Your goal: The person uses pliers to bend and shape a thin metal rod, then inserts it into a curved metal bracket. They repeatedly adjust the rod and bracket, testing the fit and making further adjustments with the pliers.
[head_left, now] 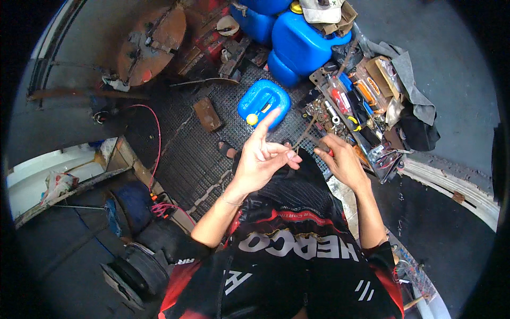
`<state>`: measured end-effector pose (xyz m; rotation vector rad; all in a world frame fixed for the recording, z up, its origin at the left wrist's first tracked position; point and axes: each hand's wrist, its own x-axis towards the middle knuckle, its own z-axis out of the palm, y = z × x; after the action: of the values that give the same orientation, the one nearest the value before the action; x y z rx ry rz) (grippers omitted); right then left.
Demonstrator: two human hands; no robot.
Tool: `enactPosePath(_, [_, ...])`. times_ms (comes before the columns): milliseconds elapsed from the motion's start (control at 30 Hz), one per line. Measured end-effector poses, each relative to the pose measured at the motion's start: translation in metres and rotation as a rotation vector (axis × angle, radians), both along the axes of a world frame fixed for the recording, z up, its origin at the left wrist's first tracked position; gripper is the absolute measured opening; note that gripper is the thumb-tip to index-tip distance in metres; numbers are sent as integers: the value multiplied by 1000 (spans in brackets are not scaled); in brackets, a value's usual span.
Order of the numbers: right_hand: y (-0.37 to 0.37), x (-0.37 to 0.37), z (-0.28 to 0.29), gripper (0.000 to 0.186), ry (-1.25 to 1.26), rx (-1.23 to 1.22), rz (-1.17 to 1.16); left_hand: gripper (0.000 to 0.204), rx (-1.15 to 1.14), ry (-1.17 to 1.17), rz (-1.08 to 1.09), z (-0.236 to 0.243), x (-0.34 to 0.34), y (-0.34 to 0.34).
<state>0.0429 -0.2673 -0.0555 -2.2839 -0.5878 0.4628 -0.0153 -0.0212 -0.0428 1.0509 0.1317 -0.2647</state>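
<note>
My left hand is raised in the middle, index finger extended, thumb and other fingers pinched around a thin tan rod or wire slanting up to the right. My right hand is closed on a red-handled tool, whose grey head reaches toward the rod; whether they touch I cannot tell. Beyond my hands a blue jerry can with a yellow cap stands on the textured mat, beside a rusty block. My sandalled foot shows just past my left hand.
At right lies a cluttered tool tray with sockets and boxes. Larger blue containers and a cap are at the top. A rusty disc is upper left; spools and pink hose are lower left.
</note>
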Motion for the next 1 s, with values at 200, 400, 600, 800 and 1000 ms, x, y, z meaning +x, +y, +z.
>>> enactPosePath(200, [-7,-18,-2,30,253,-48,-190,86,178,-30,221,-23,5,-12])
enactPosePath(400, [6,-25,19,24,-44,-347,-16,87,178,-40,263,-30,2,-25])
enactPosePath(600, [8,-22,26,29,-24,-452,31,91,218,-100,253,-38,-2,-31])
enactPosePath(800, [8,-22,28,30,-34,-384,31,89,183,-84,246,-40,-4,-31])
enactPosePath(1000, [12,-21,34,36,132,-408,-29,86,170,-65,174,-48,-10,-23])
